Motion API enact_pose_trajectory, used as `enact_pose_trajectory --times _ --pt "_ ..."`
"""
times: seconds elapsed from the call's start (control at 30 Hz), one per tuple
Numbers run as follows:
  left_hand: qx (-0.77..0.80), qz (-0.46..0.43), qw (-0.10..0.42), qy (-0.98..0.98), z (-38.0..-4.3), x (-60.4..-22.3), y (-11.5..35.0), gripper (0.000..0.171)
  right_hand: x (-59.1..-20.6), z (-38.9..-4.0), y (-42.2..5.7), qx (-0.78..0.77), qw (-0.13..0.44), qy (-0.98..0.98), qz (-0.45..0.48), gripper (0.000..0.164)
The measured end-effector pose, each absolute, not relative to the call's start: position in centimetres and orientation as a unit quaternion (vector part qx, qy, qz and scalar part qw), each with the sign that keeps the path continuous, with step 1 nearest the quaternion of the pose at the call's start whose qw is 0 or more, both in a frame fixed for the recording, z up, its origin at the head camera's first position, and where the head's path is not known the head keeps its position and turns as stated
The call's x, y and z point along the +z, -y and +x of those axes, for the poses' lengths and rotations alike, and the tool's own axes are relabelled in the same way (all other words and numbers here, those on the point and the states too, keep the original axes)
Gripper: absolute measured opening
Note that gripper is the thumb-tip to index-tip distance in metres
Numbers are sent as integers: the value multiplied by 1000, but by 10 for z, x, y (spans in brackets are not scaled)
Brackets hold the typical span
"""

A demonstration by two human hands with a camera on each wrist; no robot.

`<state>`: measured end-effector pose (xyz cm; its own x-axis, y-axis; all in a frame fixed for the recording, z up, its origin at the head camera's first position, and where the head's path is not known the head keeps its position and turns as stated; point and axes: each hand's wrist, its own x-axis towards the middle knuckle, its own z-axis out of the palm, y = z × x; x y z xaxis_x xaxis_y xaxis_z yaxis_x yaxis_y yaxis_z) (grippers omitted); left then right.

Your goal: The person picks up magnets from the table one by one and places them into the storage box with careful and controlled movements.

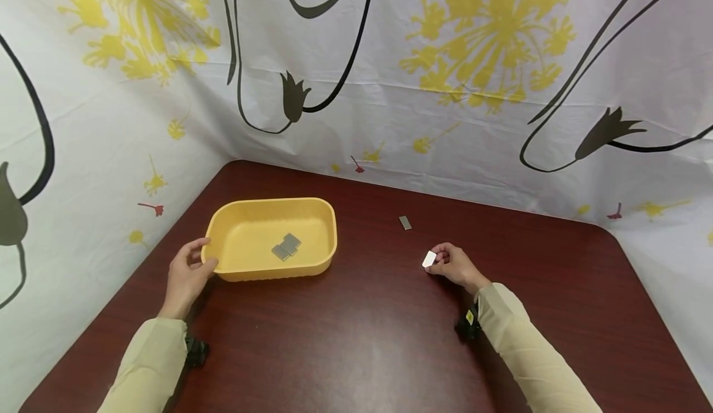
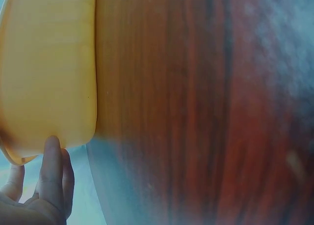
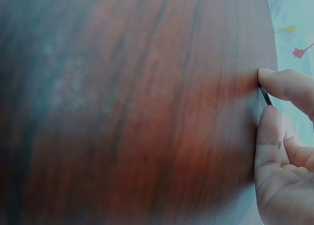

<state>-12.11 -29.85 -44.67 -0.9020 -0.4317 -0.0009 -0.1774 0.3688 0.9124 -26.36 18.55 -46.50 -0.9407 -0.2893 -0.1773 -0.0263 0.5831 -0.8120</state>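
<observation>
My left hand (image 1: pixel 186 278) grips the left end of a yellow plastic tray (image 1: pixel 267 274), thumb and fingers at its rim. Inside the tray lie a few small flat grey rectangular pieces (image 1: pixel 291 243), partly overlapping. To the right, my right hand (image 1: pixel 455 267) pinches a similar thin rectangular piece (image 1: pixel 429 259) between thumb and fingertips, its face shining white. The right wrist view catches this piece (image 3: pixel 265 96) nearly edge-on, close to the table. Beyond that hand, one more grey piece (image 1: pixel 405 222) lies flat on the table.
The dark red-brown wooden table (image 1: pixel 345 339) carries the tray at its left side. White cloth (image 1: pixel 356 128) with yellow flowers and dark stems hangs along the back and sides of the table.
</observation>
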Motion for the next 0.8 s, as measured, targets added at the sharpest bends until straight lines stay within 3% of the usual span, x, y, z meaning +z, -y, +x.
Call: enact_pose_trajectory --times 0.8 --pt "-533 187 126 816 -121 -446 297 47 -464 -261 -184 -465 142 -871 -71 32"
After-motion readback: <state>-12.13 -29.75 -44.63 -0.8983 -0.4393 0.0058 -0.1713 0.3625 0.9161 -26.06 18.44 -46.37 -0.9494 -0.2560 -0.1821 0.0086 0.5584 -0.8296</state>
